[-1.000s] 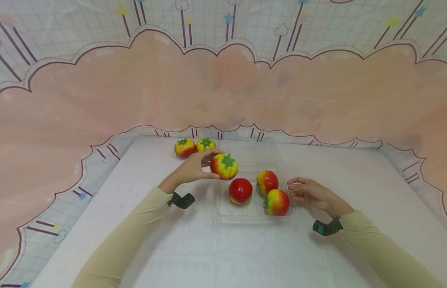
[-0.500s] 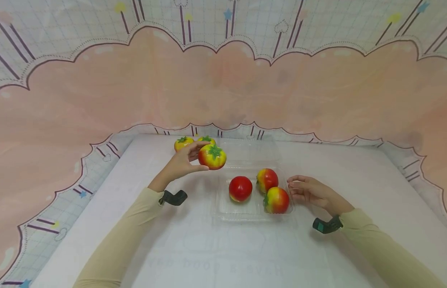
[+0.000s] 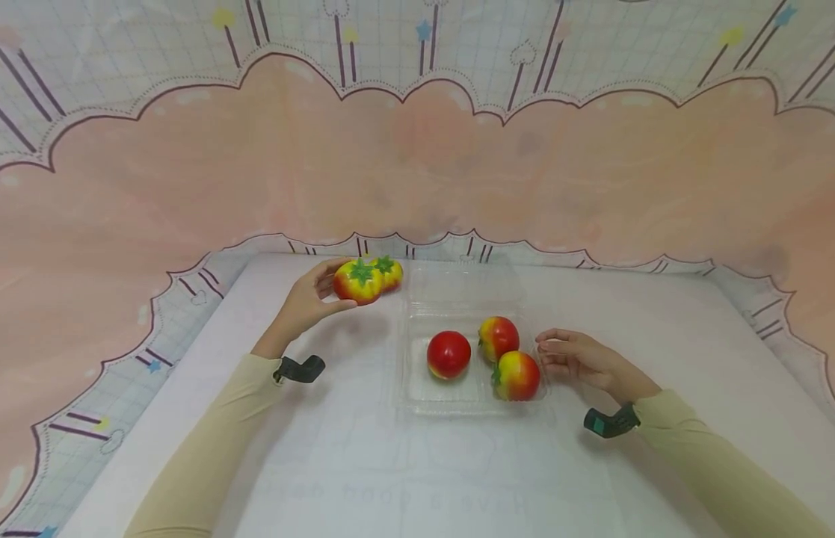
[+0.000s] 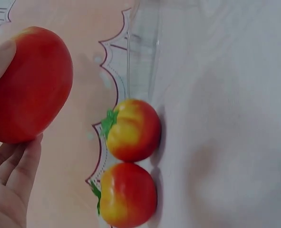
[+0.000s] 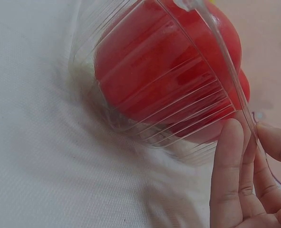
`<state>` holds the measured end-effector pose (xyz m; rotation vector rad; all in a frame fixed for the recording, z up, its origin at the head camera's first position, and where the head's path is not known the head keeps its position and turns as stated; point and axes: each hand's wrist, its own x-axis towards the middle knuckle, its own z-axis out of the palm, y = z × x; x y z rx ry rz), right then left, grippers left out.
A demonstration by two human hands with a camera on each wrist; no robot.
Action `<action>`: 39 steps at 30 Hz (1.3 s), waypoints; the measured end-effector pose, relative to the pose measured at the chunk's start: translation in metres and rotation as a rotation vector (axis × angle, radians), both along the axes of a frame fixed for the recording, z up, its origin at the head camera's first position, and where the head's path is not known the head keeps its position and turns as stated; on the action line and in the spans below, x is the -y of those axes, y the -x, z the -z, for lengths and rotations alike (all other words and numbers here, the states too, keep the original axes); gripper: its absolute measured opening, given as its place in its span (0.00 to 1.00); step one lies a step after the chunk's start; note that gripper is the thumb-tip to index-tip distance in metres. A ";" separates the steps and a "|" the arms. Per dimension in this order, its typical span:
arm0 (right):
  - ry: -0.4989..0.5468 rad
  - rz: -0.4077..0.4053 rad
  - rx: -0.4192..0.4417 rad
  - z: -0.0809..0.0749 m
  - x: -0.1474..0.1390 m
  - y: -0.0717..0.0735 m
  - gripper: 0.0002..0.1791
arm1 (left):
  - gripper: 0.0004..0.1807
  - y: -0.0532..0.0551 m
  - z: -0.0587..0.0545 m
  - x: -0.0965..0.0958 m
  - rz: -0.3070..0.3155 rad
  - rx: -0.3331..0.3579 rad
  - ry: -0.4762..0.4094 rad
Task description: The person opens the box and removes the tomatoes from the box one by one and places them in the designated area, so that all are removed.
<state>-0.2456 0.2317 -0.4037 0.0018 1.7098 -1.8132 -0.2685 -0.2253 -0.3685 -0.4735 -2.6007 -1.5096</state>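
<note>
currently, the left hand point(image 3: 305, 302) grips a red-yellow tomato point(image 3: 358, 282) above the bench point(image 3: 323, 441); the right hand point(image 3: 585, 362) pinches a clear container point(image 3: 444, 397) by its rim; three tomatoes point(image 3: 448, 355) lie inside.

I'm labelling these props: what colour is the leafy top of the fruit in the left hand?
The leafy top is green, showing best in the head view.

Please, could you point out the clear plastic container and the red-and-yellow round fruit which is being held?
Clear plastic container point(image 3: 451, 394), head view: bare floor, near side.
Held red-and-yellow round fruit point(image 4: 34, 85), left wrist view: smooth red side.
</note>
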 end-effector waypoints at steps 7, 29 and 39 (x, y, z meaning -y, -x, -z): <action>0.010 0.011 0.009 -0.001 0.001 -0.002 0.03 | 0.38 0.002 0.002 0.017 -0.077 0.019 -0.003; 0.016 0.016 0.026 -0.004 0.001 -0.002 0.03 | 0.40 0.013 0.013 0.064 -0.287 0.034 0.029; 0.029 0.020 0.037 -0.002 0.001 -0.001 0.04 | 0.39 0.020 0.025 0.075 -0.327 0.062 0.004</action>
